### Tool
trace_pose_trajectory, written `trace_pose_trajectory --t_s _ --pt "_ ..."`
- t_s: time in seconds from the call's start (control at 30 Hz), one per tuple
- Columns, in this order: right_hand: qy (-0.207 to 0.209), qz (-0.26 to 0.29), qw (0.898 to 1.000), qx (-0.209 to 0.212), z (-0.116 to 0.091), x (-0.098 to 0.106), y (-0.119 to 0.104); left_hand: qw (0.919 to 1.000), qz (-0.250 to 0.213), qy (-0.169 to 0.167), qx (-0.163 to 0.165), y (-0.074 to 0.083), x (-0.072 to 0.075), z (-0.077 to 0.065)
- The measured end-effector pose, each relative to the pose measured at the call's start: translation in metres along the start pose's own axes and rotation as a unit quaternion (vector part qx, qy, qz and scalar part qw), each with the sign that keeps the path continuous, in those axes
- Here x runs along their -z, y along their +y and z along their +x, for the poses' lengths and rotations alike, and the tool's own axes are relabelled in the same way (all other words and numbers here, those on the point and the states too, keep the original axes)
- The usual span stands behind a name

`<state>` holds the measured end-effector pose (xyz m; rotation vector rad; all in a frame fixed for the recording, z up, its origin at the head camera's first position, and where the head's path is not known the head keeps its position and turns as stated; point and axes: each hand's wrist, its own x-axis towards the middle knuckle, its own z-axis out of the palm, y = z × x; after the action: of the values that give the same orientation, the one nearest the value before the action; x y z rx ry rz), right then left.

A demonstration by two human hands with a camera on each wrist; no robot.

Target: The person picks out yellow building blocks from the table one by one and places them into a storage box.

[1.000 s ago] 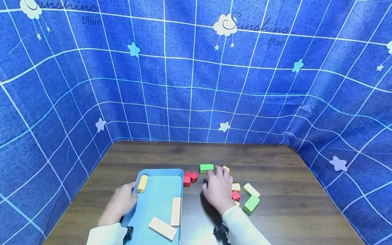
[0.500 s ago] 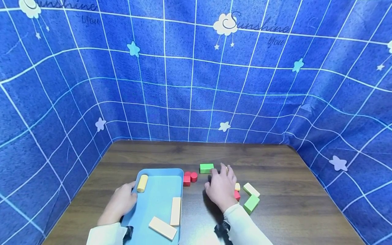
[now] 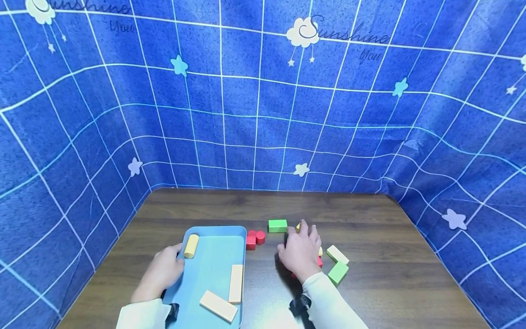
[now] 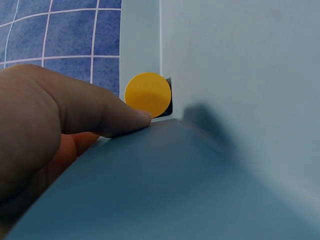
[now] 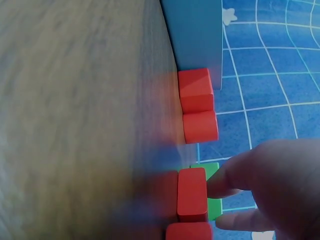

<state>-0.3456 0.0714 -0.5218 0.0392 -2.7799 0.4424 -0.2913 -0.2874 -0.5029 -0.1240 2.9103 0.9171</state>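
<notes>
Wooden table [image 3: 378,228], right hand [image 3: 301,252] farther right than before

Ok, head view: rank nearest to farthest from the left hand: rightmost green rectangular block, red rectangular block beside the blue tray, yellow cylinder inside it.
1. Yellow cylinder: inside the blue tray, far left corner.
2. Red rectangular block: just right of the tray.
3. Rightmost green rectangular block: past the right hand.

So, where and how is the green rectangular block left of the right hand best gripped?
Probably by its long sides at mid-length, from above: the green rectangular block lies flat, lengthwise across the view, with bare brown tabletop before and behind it.
</notes>
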Motion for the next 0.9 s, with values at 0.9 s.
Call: trace_pose_trajectory --t_s 0.9 --pt "-0.030 -0.023 0.999 -0.024 0.0003 -0.0029 0.0005 0.9999 0.003 -0.008 0.009 -0.0013 0.0000 0.0010"
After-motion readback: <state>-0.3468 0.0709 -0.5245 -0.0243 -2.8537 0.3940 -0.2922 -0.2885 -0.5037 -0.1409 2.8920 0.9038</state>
